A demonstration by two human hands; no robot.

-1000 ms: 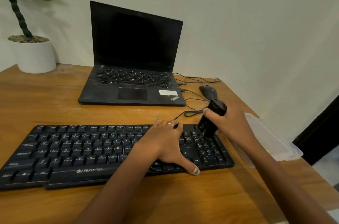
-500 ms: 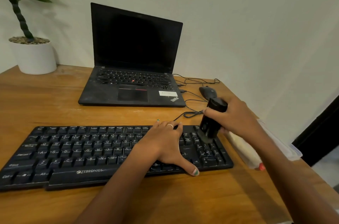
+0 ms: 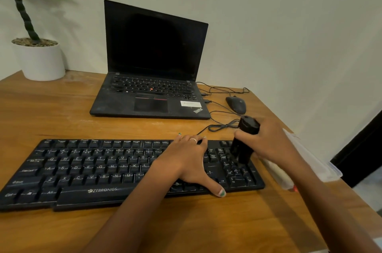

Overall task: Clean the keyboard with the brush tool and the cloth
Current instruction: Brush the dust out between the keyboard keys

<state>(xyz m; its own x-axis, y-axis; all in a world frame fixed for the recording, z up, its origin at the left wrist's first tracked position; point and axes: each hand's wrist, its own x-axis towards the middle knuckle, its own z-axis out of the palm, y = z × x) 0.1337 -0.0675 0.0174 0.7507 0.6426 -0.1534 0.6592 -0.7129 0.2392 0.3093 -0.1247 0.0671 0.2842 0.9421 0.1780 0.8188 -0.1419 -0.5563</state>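
Dim warm indoor light, soft shadows; wide-angle bending at edges; right hand (image 3: 266, 141) and brush tool (image 3: 244, 143) slightly motion-blurred.

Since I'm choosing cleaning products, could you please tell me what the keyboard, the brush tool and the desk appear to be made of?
Keyboard: apparently matte black plastic, with moulded keycaps and printed white legends.
Brush tool: its black body looks like hard plastic with a slight sheen; its bristles are too blurred to judge.
Desk: wood or wood veneer with a satin finish, showing warm brown grain streaks.
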